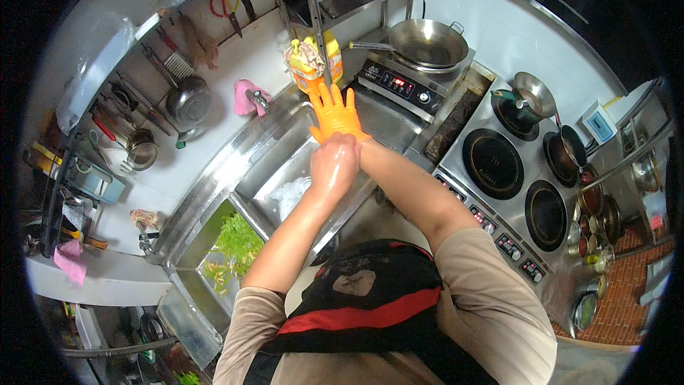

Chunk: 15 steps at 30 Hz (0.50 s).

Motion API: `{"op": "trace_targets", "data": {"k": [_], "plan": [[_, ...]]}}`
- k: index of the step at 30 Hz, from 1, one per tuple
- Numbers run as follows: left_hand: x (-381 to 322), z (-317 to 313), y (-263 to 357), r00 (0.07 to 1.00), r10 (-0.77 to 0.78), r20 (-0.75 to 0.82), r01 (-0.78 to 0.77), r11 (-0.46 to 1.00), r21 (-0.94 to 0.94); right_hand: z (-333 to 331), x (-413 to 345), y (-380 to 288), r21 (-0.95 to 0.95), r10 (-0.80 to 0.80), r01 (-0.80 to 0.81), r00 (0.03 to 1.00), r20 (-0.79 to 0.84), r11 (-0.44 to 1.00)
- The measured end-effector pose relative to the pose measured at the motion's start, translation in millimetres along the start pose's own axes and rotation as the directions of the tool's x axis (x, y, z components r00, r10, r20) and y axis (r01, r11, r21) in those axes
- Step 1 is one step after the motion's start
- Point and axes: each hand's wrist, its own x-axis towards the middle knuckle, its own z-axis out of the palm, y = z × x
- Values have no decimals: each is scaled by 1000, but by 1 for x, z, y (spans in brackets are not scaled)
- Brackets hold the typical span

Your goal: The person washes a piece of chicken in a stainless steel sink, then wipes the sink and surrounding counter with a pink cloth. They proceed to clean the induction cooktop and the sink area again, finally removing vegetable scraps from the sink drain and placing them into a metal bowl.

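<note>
An orange rubber glove (342,122) covers my right hand (335,109), whose fingers are spread and hold nothing. My left hand (335,163) is bare and wet, closed on the glove's cuff at my right wrist. Both hands are above the right end of a stainless steel sink (278,163). White foam (288,198) lies in this basin, partly hidden by my left forearm. Just beyond my gloved fingertips stand yellow-and-orange jugs (334,59), one with a crumpled cloth (305,58) over its top.
Leafy greens (238,246) lie in the second basin. A pink cloth (247,97) hangs by a faucet (259,99). A wok (427,43) sits on an induction cooker (398,83). To the right is a multi-burner cooktop (491,163) with pans. Utensils hang along the left wall.
</note>
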Motion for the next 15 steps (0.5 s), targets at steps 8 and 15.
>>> {"op": "trace_targets", "data": {"k": [8, 15], "plan": [[7, 41, 70, 905, 161, 394, 19, 909, -416, -39, -43, 61, 238, -157, 169, 985, -71, 956], [33, 1, 114, 993, -108, -53, 40, 710, -703, -76, -67, 101, 995, 95, 27, 995, -36, 92]]}}
